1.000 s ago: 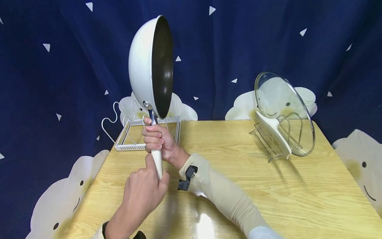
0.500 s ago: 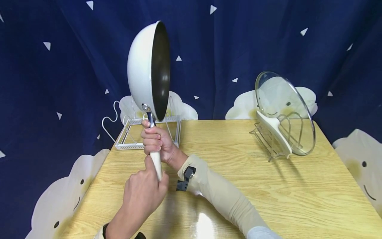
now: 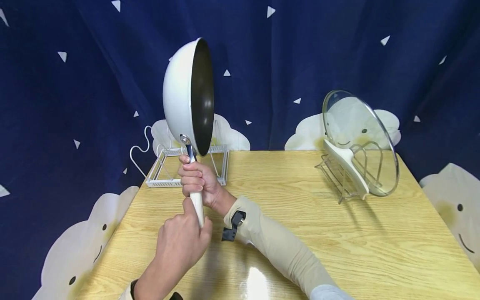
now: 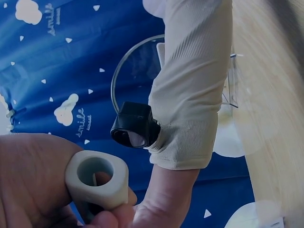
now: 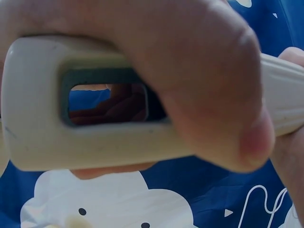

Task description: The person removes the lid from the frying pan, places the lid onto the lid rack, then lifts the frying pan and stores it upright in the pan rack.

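A wok [image 3: 178,96] with a white outside and a dark inside is held up above the table, its bowl on edge with the inside turned right. My right hand [image 3: 201,182] wraps its fingers round the upper part of the white handle [image 3: 196,202], just below the metal joint. Lower down, my left hand [image 3: 182,239] grips the handle's end. The left wrist view shows the hollow handle end [image 4: 121,175] in the left hand [image 4: 33,178]. In the right wrist view, a thumb [image 5: 218,114] lies across the handle [image 5: 38,142] beside its hanging slot.
Behind the hands, a white rack [image 3: 165,183] with wavy wires stands at the table's [image 3: 277,187] back left. At the right, a glass lid [image 3: 375,166] with a white handle [image 3: 346,166] leans tilted on a metal wire rack [image 3: 339,189]. A dark blue curtain [image 3: 255,62] hangs behind.
The wok's bowl has come lower in the head view, its top edge dropping most. Both hands keep their hold on the handle. The lid and racks have not moved.
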`<state>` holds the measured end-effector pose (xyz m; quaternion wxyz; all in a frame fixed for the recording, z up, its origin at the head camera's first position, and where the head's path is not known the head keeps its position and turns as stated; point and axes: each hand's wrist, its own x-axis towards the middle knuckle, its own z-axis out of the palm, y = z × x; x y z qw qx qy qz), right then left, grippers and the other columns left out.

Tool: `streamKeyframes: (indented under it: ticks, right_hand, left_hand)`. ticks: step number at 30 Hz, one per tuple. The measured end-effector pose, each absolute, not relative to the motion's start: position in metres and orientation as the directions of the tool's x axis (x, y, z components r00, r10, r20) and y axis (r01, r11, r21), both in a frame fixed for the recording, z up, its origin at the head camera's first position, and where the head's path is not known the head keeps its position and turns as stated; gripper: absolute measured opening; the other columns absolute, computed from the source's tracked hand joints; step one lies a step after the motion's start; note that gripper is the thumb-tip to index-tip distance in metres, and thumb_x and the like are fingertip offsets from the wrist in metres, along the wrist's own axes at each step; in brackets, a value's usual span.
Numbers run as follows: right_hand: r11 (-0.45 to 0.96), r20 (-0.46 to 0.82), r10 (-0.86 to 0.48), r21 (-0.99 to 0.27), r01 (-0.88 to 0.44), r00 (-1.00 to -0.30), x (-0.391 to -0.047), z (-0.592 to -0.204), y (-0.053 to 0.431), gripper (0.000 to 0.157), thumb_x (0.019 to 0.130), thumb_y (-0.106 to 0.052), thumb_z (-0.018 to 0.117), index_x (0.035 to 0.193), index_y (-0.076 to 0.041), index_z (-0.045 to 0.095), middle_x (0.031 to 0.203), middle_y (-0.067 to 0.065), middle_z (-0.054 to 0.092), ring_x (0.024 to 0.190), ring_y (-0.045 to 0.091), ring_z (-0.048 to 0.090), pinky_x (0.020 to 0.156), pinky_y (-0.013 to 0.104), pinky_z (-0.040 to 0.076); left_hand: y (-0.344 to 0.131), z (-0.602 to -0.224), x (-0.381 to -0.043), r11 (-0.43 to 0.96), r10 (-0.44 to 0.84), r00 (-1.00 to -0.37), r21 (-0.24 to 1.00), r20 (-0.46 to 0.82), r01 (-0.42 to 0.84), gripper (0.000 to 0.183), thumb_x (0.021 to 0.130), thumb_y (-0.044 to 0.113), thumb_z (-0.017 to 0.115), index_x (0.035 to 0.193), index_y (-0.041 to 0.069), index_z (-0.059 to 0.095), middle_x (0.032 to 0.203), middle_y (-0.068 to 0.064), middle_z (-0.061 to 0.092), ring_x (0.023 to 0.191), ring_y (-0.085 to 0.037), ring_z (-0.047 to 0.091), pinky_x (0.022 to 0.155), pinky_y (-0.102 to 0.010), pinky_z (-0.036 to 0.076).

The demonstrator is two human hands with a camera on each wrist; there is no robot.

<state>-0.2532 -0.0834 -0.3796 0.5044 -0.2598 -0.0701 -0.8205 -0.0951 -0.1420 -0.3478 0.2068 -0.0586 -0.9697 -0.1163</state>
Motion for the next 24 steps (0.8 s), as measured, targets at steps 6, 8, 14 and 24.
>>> streamKeyframes:
  ticks: [6,8,14,24]
  right_hand:
    - [-0.5,0.49,-0.787,-0.154,0.852,-0.374,-0.254,-0.385,-0.082,0.019,0.095,0.001,0.054,0.093,-0.017,0.047,0.058,-0.011,0.022,0.042,0.001,0.023,0.039,0.014,0.028]
    - [-0.507,0.486,-0.787,-0.161,0.847,-0.38,-0.254,-0.387,-0.083,0.019,0.095,0.001,0.053,0.092,-0.017,0.047,0.058,-0.011,0.023,0.041,0.001,0.024,0.039,0.014,0.027]
    - [-0.506,0.476,-0.792,-0.159,0.848,-0.382,-0.255,-0.39,-0.085,0.02,0.093,0.002,0.055,0.091,-0.016,0.046,0.057,-0.011,0.025,0.041,0.002,0.026,0.039,0.015,0.027]
    - [-0.496,0.446,-0.808,-0.16,0.854,-0.385,-0.256,-0.401,-0.083,0.02,0.093,0.002,0.054,0.09,-0.016,0.047,0.056,-0.011,0.027,0.041,0.002,0.025,0.039,0.014,0.027]
  left_hand:
    - [-0.142,-0.351,-0.097,0.965,0.056,-0.924,0.218,0.377,0.148,0.035,0.083,0.019,0.072,0.095,-0.004,0.049,0.052,-0.007,0.051,0.04,-0.027,0.052,0.036,-0.041,0.038]
    - [-0.142,-0.352,-0.097,0.964,0.055,-0.926,0.222,0.372,0.147,0.035,0.083,0.019,0.072,0.096,-0.004,0.049,0.053,-0.008,0.052,0.041,-0.027,0.052,0.036,-0.04,0.038]
    - [-0.143,-0.354,-0.098,0.964,0.045,-0.935,0.231,0.353,0.134,0.035,0.083,0.019,0.072,0.097,-0.005,0.05,0.054,-0.008,0.052,0.041,-0.027,0.052,0.036,-0.04,0.038]
    - [-0.141,-0.36,-0.1,0.961,0.026,-0.951,0.256,0.308,0.109,0.033,0.084,0.02,0.07,0.096,-0.004,0.051,0.055,-0.008,0.052,0.043,-0.028,0.053,0.038,-0.041,0.039]
